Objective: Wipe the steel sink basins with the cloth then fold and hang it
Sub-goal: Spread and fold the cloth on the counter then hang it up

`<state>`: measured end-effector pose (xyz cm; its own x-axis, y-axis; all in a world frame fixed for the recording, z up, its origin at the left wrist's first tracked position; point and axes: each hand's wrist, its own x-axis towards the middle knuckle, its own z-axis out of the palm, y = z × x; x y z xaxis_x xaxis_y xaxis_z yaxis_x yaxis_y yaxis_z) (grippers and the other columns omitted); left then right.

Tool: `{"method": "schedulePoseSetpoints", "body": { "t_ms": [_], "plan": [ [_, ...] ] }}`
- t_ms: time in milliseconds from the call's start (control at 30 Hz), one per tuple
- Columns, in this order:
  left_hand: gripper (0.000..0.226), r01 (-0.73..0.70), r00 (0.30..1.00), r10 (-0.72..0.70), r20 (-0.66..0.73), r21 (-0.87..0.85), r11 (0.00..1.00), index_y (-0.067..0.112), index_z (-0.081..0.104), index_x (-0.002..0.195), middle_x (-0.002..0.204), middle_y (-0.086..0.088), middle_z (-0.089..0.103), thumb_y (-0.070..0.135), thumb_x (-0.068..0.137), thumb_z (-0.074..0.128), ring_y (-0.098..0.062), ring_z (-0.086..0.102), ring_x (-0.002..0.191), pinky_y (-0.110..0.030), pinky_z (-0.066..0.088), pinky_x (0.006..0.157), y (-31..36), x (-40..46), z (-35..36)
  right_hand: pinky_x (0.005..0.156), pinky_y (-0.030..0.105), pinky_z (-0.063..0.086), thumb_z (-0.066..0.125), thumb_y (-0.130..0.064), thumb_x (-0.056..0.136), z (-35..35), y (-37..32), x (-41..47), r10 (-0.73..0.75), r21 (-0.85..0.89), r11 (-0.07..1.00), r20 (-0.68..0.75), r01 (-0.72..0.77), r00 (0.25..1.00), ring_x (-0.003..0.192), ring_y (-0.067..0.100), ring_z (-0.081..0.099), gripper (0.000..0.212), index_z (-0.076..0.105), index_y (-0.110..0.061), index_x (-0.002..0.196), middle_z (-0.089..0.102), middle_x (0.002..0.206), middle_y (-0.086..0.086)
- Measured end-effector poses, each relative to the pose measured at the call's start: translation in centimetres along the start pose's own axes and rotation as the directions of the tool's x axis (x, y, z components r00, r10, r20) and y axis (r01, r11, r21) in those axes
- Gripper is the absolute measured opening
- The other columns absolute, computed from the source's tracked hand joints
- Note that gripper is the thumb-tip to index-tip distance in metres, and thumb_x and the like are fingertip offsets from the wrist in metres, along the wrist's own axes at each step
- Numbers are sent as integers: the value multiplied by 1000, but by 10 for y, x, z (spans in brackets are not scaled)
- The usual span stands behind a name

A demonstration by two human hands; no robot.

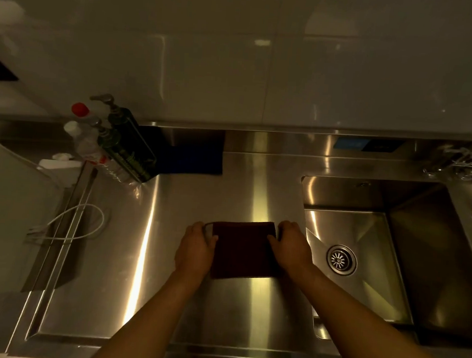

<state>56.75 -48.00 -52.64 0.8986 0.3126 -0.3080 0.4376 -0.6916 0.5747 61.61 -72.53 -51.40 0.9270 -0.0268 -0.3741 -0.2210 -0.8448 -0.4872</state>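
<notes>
Brown cloth (pixel 243 249) flat, both hands gripping sides

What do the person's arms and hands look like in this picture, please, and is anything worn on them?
Both forearms are bare as far as the bottom of the frame, with no sleeves showing. The left hand and the right hand wear no gloves, and no watch, bracelet or ring is visible, though the dim light could hide a small one.
</notes>
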Motion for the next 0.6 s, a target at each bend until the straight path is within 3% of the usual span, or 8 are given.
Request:
{"method": "schedulePoseSetpoints", "body": {
  "t_ms": [100, 233, 367, 467, 600],
  "plan": [
    [51, 67, 997, -68, 42, 11, 998, 8, 55, 135, 128, -13, 60, 41, 98, 67, -33, 63, 114, -39, 52, 91, 3, -15, 9, 76, 32, 49, 66, -35, 94, 3, 3, -11, 34, 11, 999, 23, -34, 999, 99, 25, 64, 33, 58, -11, 116, 60, 110, 7],
    [60, 87, 989, -71, 130, -121, 989, 9, 48, 149, 138, -14, 60, 28, 98, 71, -31, 60, 125, -33, 48, 101, 22, -25, 22, 74, 25, 44, 70, -18, 89, 7, 5, -20, 50, 143, 988, 95, -64, 994, 98, 21, 65, 34, 59, -11, 121, 67, 108, 4],
    [52, 176, 980, -157, 119, -175, 969, 5, 51, 143, 134, -16, 65, 18, 96, 72, -33, 63, 122, -24, 42, 86, 36, -27, 28, 76, 22, 44, 71, -15, 87, 2, 12, -21, 100, 226, 964, 170, -138, 980, 104, 20, 65, 37, 60, -10, 122, 68, 115, 5],
    [43, 305, 951, -276, 141, -257, 917, 1, 63, 131, 126, -18, 70, 17, 94, 76, -32, 68, 113, -24, 46, 82, 42, -31, 27, 80, 28, 53, 74, -15, 81, -2, 19, -23, 125, 283, 940, 237, -192, 963, 104, 20, 65, 41, 60, -12, 120, 66, 115, 4],
    [30, 452, 888, -347, 302, -429, 782, 1, 72, 121, 107, -15, 77, 14, 94, 75, -25, 73, 88, -25, 59, 70, 53, -46, 24, 83, 28, 55, 76, -10, 76, -8, 32, -27, 70, 360, 916, 297, -179, 952, 101, 17, 64, 51, 59, -16, 124, 65, 109, 0]
  ]
}}
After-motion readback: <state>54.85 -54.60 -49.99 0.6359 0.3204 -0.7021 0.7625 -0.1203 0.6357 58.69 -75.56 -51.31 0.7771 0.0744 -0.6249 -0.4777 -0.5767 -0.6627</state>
